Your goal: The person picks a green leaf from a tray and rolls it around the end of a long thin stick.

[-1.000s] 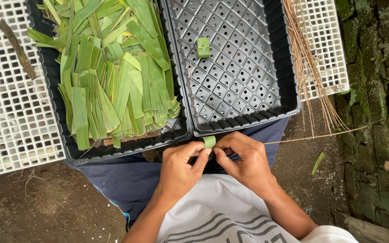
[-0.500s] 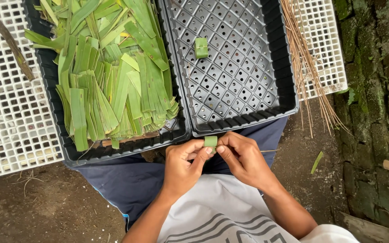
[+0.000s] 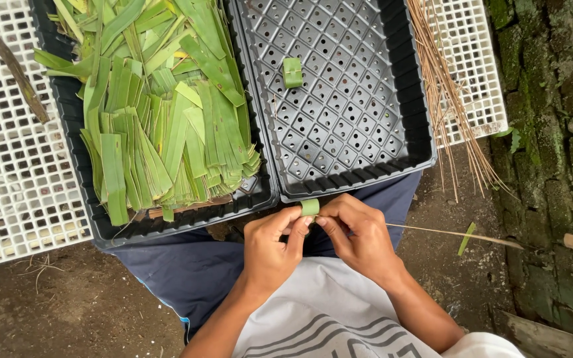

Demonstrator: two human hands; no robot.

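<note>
Down low, just below the near edge of the black holed tray (image 3: 406,86), the left hand (image 3: 270,248) and the right hand (image 3: 359,238) meet, and both hold one little green leaf ring (image 3: 310,207). The left hand's grip is tight on the ring, with the thumb and first finger pinching its left side. The right hand's grip pinches the right side of the ring, and a thin stick (image 3: 455,233) runs out from that hand, away from the tray, over the dirt ground (image 3: 54,311). Inside the black holed tray, near its far end, lies another small green leaf ring (image 3: 292,72), all alone. Touching the left side of that tray is a second black tray (image 3: 74,159), and it is full of long green leaf strips (image 3: 160,113). To the right of the holed tray, a bunch of thin brown sticks (image 3: 445,93) lies across a white grid panel (image 3: 479,59). Another white grid panel (image 3: 1,166) sits far left of it, with a dark stick (image 3: 20,78) on top.
</note>
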